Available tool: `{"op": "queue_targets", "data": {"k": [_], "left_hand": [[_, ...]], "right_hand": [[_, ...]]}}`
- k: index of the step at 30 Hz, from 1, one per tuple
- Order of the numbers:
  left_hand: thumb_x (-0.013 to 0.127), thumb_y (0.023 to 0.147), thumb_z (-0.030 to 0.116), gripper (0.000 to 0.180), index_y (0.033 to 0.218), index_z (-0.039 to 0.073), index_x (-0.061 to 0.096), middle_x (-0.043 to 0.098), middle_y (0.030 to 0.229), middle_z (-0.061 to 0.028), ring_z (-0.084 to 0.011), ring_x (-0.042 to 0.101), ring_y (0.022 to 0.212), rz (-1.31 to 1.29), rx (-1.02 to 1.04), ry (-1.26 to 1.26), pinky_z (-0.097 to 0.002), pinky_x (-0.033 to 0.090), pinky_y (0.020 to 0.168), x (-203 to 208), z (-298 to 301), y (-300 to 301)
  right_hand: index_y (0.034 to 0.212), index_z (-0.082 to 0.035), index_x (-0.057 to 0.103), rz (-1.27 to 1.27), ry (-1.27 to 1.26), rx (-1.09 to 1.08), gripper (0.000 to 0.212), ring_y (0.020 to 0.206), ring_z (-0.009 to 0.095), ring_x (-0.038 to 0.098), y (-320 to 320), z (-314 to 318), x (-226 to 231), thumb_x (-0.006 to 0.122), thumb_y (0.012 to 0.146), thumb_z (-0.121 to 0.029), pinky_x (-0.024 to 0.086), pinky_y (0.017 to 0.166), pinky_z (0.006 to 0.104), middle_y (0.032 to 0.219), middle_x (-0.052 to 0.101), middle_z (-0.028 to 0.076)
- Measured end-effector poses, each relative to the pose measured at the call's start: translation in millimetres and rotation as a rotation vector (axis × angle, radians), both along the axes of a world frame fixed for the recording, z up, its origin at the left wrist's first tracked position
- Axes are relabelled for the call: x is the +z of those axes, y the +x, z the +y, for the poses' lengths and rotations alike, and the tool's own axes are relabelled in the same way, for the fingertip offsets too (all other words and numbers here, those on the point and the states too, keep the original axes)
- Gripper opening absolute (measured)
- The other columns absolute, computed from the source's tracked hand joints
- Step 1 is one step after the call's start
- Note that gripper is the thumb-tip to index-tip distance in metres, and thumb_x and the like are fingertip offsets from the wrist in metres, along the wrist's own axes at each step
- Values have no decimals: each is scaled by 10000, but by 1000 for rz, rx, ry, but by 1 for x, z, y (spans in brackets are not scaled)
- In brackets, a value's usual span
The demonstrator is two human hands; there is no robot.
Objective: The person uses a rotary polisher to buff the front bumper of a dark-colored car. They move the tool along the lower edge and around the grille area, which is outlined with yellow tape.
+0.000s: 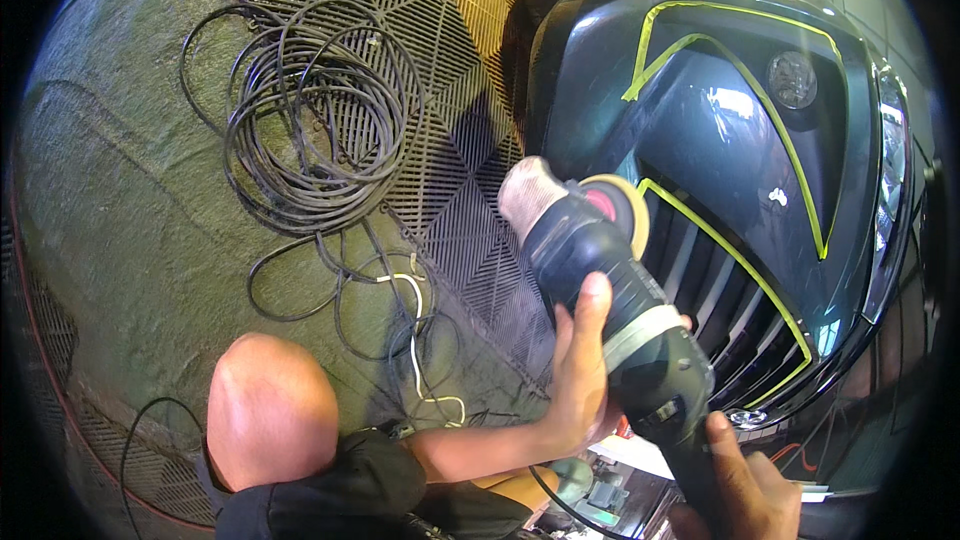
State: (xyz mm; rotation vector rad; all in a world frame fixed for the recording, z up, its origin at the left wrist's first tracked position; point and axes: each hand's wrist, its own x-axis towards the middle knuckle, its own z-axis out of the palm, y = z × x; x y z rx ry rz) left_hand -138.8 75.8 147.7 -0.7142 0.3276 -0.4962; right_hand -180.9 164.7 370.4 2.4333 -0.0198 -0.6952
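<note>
A black power polisher (655, 340) is held tilted in front of a dark car bumper (700, 130). My left hand (582, 365) wraps round its body from the left, thumb along the side; the other fingers are mostly hidden behind it. My right hand (750, 485) grips the rear handle near the lower edge. At its front end is a round yellowish pad (637, 220) facing the bumper, close to the grille's taped corner; I cannot tell whether it touches. Pale wrapping (530, 195) covers the tool's head. Yellow-green masking tape (772, 115) outlines the bumper panels and the grille (715, 280).
A coiled black cable (310, 130) lies across dark grid floor tiles (450, 180) and a green-grey sheet (120, 180). Near it runs a white cord (415, 330). My bare knee (272, 405) is at lower left. A round fog lamp (793, 80) sits in the bumper.
</note>
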Motion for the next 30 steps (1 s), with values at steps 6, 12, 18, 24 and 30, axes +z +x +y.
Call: {"op": "queue_targets", "data": {"k": [6, 12, 18, 24, 30], "left_hand": [[593, 1119, 553, 572, 1427, 88, 466, 741, 987, -134, -248, 793, 844, 65, 227, 107, -410, 688, 729, 27, -3, 61], [633, 1123, 483, 482, 1360, 88, 493, 725, 982, -123, -235, 772, 794, 95, 305, 82, -403, 675, 716, 35, -4, 82], [554, 1035, 770, 758, 1328, 75, 623, 773, 1043, -178, -305, 794, 910, 22, 113, 66, -489, 668, 824, 6, -10, 12], [397, 976, 928, 974, 1324, 53, 645, 754, 1177, -182, -319, 763, 987, 64, -145, 22, -517, 636, 920, -11, -16, -36], [423, 973, 925, 974, 1334, 51, 654, 775, 1153, -184, -292, 762, 968, 9, -115, 44, -462, 632, 870, -2, -13, -19]], "right_hand": [[1564, 50, 582, -132, -15, 130, 630, 894, 327, 772, 12, 4, 4, 694, 945, 11, 598, 844, 410, 1058, 770, 281], [1568, 74, 559, -158, 53, 207, 564, 1165, 390, 776, 16, 2, 6, 666, 1023, -30, 572, 1035, 411, 1292, 753, 314], [1634, -70, 545, -44, -1, 56, 713, 760, 344, 734, -2, -6, -2, 693, 940, 2, 597, 729, 488, 990, 756, 250], [1636, -157, 549, 92, -51, -87, 700, 864, 424, 733, -17, -11, -8, 707, 961, -59, 589, 724, 501, 1069, 712, 216], [1701, -195, 452, 44, -127, 25, 801, 775, 383, 740, -23, -10, -6, 708, 956, -50, 584, 610, 501, 1031, 702, 187]]}}
